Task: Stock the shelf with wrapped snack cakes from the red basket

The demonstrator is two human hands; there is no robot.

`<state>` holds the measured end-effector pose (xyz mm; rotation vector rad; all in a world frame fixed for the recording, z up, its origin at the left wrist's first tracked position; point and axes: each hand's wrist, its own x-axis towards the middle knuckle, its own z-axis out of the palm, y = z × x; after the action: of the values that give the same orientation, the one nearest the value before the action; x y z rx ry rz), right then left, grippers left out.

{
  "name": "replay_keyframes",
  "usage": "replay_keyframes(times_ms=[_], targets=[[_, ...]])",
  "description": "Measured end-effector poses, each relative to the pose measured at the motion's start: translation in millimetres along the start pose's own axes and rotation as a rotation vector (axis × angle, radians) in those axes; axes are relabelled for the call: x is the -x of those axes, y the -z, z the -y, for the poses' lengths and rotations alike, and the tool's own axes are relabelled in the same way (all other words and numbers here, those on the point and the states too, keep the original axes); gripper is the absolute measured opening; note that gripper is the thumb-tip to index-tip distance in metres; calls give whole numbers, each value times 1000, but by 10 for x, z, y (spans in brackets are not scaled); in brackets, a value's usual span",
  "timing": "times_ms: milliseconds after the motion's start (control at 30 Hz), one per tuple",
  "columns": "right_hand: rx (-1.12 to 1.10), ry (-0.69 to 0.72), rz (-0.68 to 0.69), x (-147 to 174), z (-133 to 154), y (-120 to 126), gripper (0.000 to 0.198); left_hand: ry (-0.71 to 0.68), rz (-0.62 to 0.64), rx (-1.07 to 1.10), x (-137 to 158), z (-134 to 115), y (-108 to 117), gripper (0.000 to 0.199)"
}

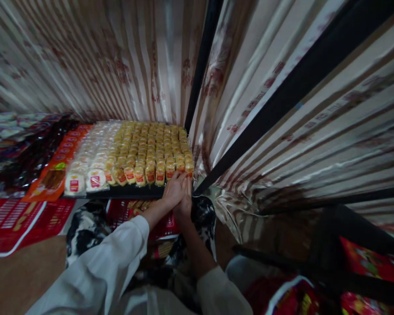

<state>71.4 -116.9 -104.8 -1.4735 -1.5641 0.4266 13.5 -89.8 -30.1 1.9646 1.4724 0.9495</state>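
My left hand (174, 191) and my right hand (184, 205) are together at the front right corner of a dark shelf (141, 191). Their fingers reach the nearest packets at the end of several rows of small yellow wrapped cakes (147, 144). The fingers are bent close together, and whatever lies under them is hidden. To the left of the yellow cakes stand rows of white wrapped cakes (96, 175) with pink labels.
An orange snack packet (55, 166) and dark shiny packets (22, 170) lie further left. Dark metal posts (249, 127) slant behind a striped curtain (118, 57). Red bags (292, 297) sit at lower right, and a red printed sheet (22, 223) hangs at left.
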Motion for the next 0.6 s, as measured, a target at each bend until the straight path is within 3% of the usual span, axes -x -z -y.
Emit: replay_keyframes(times_ms=[167,333,433,500,600], targets=[[-17,18,-48,31,140,167,54,-33,-43,-19,275,143,151,32],[-76,54,-50,216,390,245,46,-22,-16,86,901,438,335,30],[-125,10,10,478,469,156,36,146,163,60,1229,694,409,31],[-195,-88,89,645,437,7,32,341,296,30,1354,887,438,30],[-279,-406,234,769,280,-309,33,628,418,43,1409,1150,440,24]])
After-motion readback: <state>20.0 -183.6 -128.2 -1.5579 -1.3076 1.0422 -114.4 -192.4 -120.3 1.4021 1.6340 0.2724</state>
